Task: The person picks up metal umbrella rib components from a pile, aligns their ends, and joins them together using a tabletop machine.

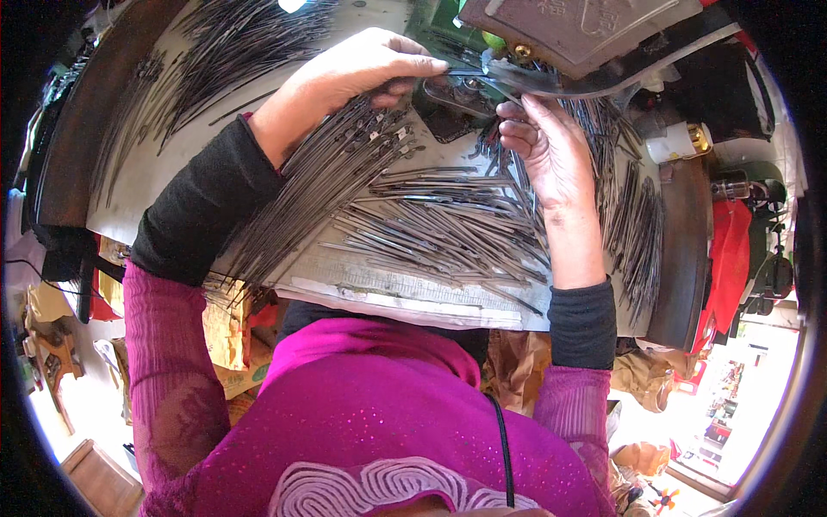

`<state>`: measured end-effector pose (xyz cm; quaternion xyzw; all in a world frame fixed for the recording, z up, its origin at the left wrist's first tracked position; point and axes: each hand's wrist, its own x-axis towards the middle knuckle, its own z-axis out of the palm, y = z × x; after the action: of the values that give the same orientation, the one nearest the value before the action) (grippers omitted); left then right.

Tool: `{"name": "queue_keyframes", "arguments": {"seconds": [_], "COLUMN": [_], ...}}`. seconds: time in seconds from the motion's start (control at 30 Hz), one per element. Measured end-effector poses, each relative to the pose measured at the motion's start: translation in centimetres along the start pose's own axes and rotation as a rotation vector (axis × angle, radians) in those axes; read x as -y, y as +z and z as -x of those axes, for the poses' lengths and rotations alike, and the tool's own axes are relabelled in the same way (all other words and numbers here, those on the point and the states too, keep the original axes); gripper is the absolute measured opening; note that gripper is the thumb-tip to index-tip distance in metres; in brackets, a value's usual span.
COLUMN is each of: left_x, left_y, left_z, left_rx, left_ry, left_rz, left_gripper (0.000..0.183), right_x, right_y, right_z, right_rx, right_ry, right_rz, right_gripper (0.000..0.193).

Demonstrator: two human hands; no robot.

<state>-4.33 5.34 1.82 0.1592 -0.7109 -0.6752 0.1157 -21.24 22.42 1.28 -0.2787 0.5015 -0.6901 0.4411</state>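
My left hand reaches in from the left, thumb and fingertips pinched on a thin dark metal rod that points right to the machine's working spot. From the right, my right hand pinches a thin greyish metal rod between thumb and forefinger, its tip at the same spot. Whether the two rods touch is too small to tell. Just above my right hand runs the machine's dark curved edge. Under my left wrist lies a long bundle of thin rods; shorter rods are heaped between my forearms.
A brown metal cover overhangs the work spot at the top. More rods lie at the far left and along the right side. Dark raised rims edge the table on the left and right. Red cloth hangs beyond the right rim.
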Motion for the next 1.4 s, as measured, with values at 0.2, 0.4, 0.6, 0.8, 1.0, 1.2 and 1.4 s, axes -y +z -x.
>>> {"name": "queue_keyframes", "arguments": {"seconds": [0.2, 0.4, 0.6, 0.8, 1.0, 1.2, 1.4], "left_x": [0.2, 0.1, -0.7, -0.3, -2.3, -0.3, -0.3], "left_y": [-0.1, -0.5, -0.3, 0.1, -1.0, 1.1, 0.3], "left_z": [-0.4, -0.4, 0.0, -0.1, 0.3, 0.8, 1.2], "left_rx": [0.035, 0.020, 0.029, -0.037, 0.162, 0.288, 0.244], "left_ry": [0.053, 0.030, -0.009, 0.008, -0.063, -0.056, 0.017], "left_rz": [-0.015, -0.020, -0.033, -0.069, -0.105, -0.219, -0.606], "left_gripper": [0.025, 0.027, 0.026, 0.025, 0.028, 0.034, 0.043], "right_x": [0.0, -0.1, -0.2, -0.5, 0.5, 0.1, 1.8], "right_y": [-0.5, 0.1, -0.3, -1.3, -0.2, 3.3, 2.6], "right_z": [-0.1, 0.2, 0.0, -0.4, 0.0, 2.4, 3.1], "right_rx": [-0.021, -0.045, -0.065, -0.036, -0.181, 0.229, 0.238], "right_ry": [-0.004, -0.003, 0.024, -0.002, -0.328, -0.317, -0.231], "right_rz": [0.005, 0.031, 0.028, -0.007, 0.359, 1.089, 1.130], "right_gripper": [0.021, 0.021, 0.021, 0.020, 0.026, 0.019, 0.017]}}
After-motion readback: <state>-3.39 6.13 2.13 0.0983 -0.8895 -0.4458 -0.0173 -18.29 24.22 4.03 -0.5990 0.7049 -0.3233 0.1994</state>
